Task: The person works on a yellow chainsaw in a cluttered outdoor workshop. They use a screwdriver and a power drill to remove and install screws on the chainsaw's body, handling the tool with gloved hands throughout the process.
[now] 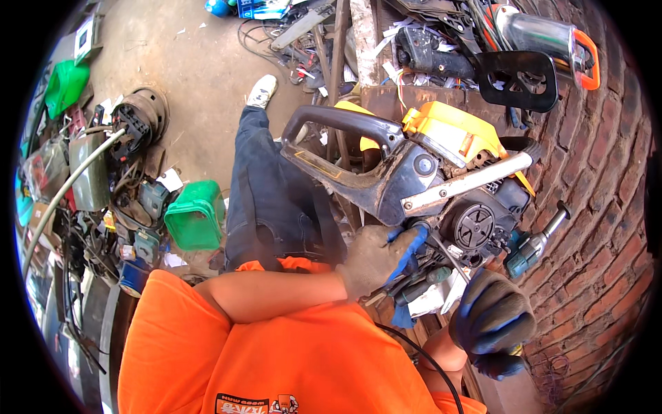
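A chainsaw power unit [393, 169] with a black rear handle, yellow top cover [455, 131] and round black starter housing [473, 225] lies on its side before me, dusty and without a visible bar. My left hand [379, 259], in a grey and blue work glove, has its fingers curled against the saw's near lower edge. My gloved right hand [493, 317] is closed, just nearer to me than the housing. From it a thin metal shaft [452, 258] slants up to the saw's underside beside my left fingers. The tool's handle is mostly covered by the glove.
A teal power tool [527, 255] lies right of the saw by the brick wall [593, 193]. Behind stand a black guard plate [518, 81] and a clear-bodied tool with orange handle [586, 58]. At left, a green bin [195, 215] sits among piled parts.
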Demonstrator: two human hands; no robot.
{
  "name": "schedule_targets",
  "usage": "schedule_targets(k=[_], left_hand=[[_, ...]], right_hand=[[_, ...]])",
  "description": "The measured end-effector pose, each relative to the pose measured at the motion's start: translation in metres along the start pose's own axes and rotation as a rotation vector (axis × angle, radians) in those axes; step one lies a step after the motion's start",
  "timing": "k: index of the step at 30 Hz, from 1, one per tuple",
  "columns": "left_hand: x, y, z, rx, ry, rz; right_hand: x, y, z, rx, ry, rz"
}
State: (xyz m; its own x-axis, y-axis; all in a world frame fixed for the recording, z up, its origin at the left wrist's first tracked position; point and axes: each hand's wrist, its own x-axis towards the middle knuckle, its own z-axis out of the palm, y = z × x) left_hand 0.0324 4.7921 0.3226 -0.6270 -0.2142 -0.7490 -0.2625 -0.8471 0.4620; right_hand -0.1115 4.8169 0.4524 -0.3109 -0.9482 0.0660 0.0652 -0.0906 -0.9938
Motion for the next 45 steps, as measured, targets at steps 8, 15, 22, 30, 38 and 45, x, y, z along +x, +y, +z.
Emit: schedule_targets(k=[8, 15, 22, 30, 38, 45], left_hand=[[-0.005, 0.001, -0.003, 0.189, 0.019, 0.202], [-0.007, 0.020, -0.013, -0.092, -0.189, 0.060], [0.000, 0.009, -0.020, -0.413, -0.322, -0.083], [-0.002, 0.008, 0.002, -0.297, -0.054, -0.097], [-0.006, 0.016, 0.007, -0.208, 0.038, -0.094], [-0.009, 0.022, 0.003, -0.118, 0.009, -0.107]], right_hand=[[0.001, 0.015, -0.008, -0.057, -0.305, -0.120], [-0.016, 0.012, 0.016, -0.043, 0.050, -0.133], [-0.039, -0.011, 0.008, 0.003, 0.254, -0.176], [-0.048, 0.008, 0.032, -0.011, 0.474, -0.219], [-0.051, 0.009, 0.025, -0.022, 0.405, -0.222], [-0.037, 0.010, 0.019, -0.028, 0.210, -0.195]])
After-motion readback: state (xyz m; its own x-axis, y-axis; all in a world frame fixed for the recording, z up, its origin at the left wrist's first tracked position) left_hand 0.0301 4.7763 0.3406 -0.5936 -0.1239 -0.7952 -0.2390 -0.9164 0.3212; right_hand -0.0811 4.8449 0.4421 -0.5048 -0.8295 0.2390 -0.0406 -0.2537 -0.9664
